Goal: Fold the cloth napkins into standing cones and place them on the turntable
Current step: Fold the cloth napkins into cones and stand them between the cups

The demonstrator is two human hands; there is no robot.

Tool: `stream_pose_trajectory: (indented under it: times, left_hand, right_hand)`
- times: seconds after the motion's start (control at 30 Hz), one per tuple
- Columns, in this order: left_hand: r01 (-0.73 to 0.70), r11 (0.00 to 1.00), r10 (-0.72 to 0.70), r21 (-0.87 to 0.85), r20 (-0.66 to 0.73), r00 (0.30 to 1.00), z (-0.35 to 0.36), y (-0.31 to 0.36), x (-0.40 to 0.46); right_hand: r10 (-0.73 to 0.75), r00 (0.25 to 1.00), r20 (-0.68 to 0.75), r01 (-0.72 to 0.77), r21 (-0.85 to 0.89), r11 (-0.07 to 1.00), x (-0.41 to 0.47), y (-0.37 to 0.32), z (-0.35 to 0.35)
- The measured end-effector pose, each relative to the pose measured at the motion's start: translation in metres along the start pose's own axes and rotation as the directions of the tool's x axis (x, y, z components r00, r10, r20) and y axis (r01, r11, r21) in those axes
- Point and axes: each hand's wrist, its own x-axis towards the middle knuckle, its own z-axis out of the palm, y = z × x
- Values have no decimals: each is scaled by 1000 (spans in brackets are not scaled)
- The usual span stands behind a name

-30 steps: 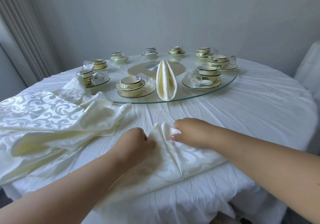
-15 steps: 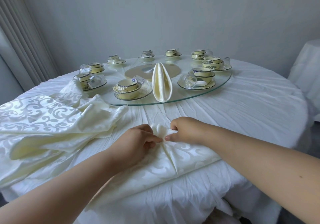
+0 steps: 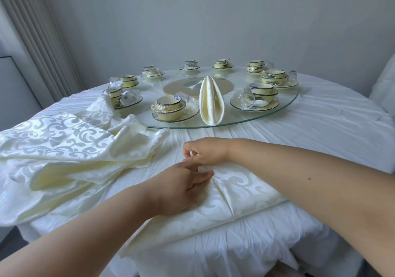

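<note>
At the table's near edge, I am watching both hands working one cream napkin (image 3: 241, 193) lying flat on the white tablecloth (image 3: 299, 139). The left hand (image 3: 181, 189) is pressing down beside the centre crease, likely anchoring it, while the right hand (image 3: 206, 151) is pinching the far corner (thumb against forefinger). One finished cone (image 3: 212, 101) is standing on the glass turntable (image 3: 286, 105), unfolded napkins (image 3: 64, 148) waiting alongside.

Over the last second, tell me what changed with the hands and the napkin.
The raised napkin corner has been pressed down. The left hand now rests on the napkin; the right hand pinches at its top edge. The folded cone on the turntable stayed put.
</note>
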Motion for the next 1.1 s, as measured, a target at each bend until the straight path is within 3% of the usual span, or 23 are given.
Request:
stream_pose_trajectory:
  times: [0.3,0.4,0.5,0.6,0.73,0.87,1.1]
  left_hand:
    - [-28,995,19,91,101,995,-11,3,0]
    - [-23,983,2,184,116,993,-19,4,6]
    - [-44,936,29,348,47,998,-25,0,15]
    - [-7,953,36,304,-90,995,-29,12,18]
    - [66,989,-40,131,-188,981,-16,46,0]
    - [82,996,-77,37,-121,990,8,82,-19]
    - [44,988,-45,146,9,999,39,86,-12]
  right_hand:
    - [-79,997,25,83,-208,975,8,2,2]
    - [-18,1000,5,18,-200,980,4,7,-3]
    - [124,986,-109,-144,-194,971,-8,23,-10]
    - [363,896,-257,-385,-39,922,-28,52,-10]
    - [621,737,-268,-629,65,775,-65,82,-6]
    - [698,652,-295,-712,76,698,-106,95,3]
    - [746,552,-373,-758,148,635,-135,88,19]
